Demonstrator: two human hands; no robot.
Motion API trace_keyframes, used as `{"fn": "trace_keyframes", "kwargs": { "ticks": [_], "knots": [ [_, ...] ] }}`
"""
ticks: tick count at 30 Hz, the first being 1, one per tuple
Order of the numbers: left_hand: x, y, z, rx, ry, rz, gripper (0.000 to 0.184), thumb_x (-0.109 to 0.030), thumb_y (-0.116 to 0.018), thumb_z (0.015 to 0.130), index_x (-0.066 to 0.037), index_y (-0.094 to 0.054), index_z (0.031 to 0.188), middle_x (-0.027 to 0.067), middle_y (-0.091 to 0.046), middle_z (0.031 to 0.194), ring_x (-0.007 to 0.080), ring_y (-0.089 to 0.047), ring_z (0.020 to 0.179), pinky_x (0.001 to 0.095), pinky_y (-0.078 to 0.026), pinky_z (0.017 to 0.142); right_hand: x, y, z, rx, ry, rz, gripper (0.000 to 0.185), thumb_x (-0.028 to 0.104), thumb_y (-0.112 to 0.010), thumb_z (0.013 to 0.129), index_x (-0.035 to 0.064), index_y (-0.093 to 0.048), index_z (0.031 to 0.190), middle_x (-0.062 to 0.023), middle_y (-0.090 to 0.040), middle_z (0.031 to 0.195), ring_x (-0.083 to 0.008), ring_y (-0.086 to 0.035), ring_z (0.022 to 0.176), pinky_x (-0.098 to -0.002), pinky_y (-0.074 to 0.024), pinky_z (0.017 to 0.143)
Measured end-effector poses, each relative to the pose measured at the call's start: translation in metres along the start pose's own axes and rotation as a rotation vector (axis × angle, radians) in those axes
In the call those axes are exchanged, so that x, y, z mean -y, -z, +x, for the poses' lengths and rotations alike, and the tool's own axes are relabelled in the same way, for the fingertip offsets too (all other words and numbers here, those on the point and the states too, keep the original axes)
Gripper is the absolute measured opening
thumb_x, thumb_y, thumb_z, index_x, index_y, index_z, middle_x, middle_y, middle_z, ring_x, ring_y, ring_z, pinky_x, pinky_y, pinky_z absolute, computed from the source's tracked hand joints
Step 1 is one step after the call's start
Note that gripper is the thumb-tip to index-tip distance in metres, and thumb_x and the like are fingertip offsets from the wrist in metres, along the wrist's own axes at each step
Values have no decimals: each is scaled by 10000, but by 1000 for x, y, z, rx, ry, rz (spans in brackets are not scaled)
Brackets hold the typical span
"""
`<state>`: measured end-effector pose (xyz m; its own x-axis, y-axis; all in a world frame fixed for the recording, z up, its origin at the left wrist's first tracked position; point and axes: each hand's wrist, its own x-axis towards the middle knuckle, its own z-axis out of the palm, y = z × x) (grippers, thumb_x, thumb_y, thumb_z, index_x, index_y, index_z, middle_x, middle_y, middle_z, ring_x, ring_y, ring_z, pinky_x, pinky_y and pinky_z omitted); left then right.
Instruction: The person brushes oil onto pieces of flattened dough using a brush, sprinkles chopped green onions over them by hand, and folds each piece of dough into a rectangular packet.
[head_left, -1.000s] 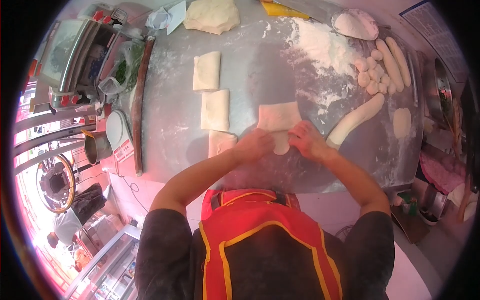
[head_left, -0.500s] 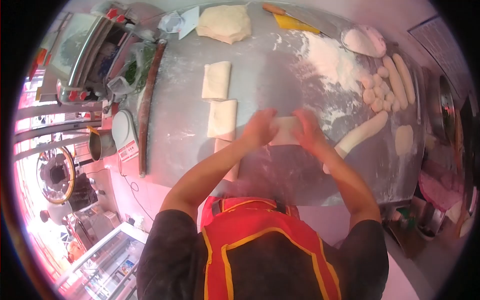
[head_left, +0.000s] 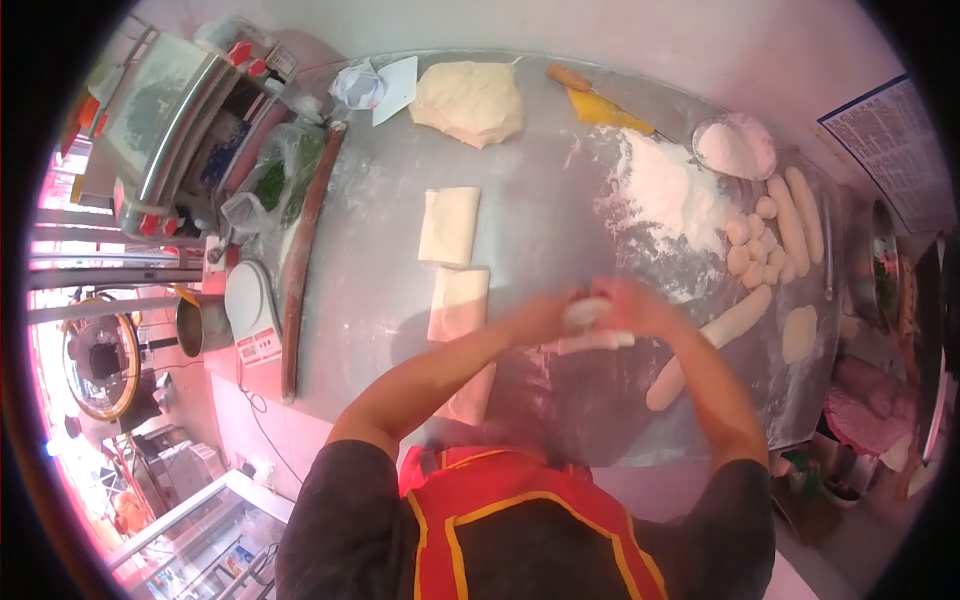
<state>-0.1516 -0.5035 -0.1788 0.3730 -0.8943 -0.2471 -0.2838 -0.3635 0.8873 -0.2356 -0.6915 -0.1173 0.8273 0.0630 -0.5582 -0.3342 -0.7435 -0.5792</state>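
Both my hands are blurred and close together over the metal table. My left hand [head_left: 552, 318] and my right hand [head_left: 635, 308] hold a small folded piece of dough [head_left: 587, 312] between them, fingers closed on it. Just below them a flat strip of dough [head_left: 597, 342] shows. To the left stand folded dough rectangles in a column, an upper one [head_left: 449, 226], a middle one [head_left: 459, 304] and a lower one [head_left: 468, 396] beside my left forearm. A long dough roll [head_left: 738, 316] lies partly behind my right forearm.
A large dough slab [head_left: 467, 98], a knife with an orange handle [head_left: 568, 76] and a bowl of flour [head_left: 733, 146] lie at the back. Loose flour [head_left: 665, 190], small dough balls [head_left: 748, 245] and dough rolls are right. A rolling pin [head_left: 306, 270] and scale [head_left: 250, 305] are left.
The view has tilted, so the table sits lower in it. The dough between my hands was spread flat earlier; now part of it is gathered up between my fingers.
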Motion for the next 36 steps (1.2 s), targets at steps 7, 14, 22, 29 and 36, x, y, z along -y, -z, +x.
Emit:
{"fn": "trace_keyframes", "kwargs": {
  "ticks": [7,14,22,29,36],
  "knots": [
    [5,100,115,-272,203,-569,380,-193,-630,870,1,-584,1193,74,-679,1007,159,-640,923,321,-512,782,10,104,114,-670,323,-98,325,172,-611,829,56,-569,1129,-181,-627,1092,-345,-592,1041,-424,-468,863],
    [20,160,93,-421,315,123,439,-242,-677,820,8,-581,1167,223,-606,1128,366,-588,1017,434,-462,884,-43,33,77,-1112,-207,163,496,204,-473,931,-62,-381,1339,-263,-360,1410,-390,-310,1333,-425,-251,1100],
    [95,173,-21,-836,452,179,450,-342,-711,802,13,-594,1052,173,-635,1015,299,-601,966,395,-469,814,8,-92,90,-705,71,-249,625,290,-540,896,-50,-355,1386,-317,-281,1444,-449,-249,1359,-544,-166,1122],
    [89,170,-19,-578,638,61,493,-392,-774,725,19,-615,945,158,-655,801,272,-627,717,352,-490,668,34,-95,27,-638,133,-34,420,224,-573,895,20,-520,1259,-217,-505,1302,-328,-462,1245,-449,-325,1068],
    [70,138,-17,-728,182,182,411,-240,-753,757,2,-557,1026,150,-647,871,201,-622,782,337,-482,675,96,-85,166,-622,-99,1025,475,215,-610,868,-54,-510,1246,-191,-621,1140,-266,-607,1045,-358,-466,898]
  ]
}}
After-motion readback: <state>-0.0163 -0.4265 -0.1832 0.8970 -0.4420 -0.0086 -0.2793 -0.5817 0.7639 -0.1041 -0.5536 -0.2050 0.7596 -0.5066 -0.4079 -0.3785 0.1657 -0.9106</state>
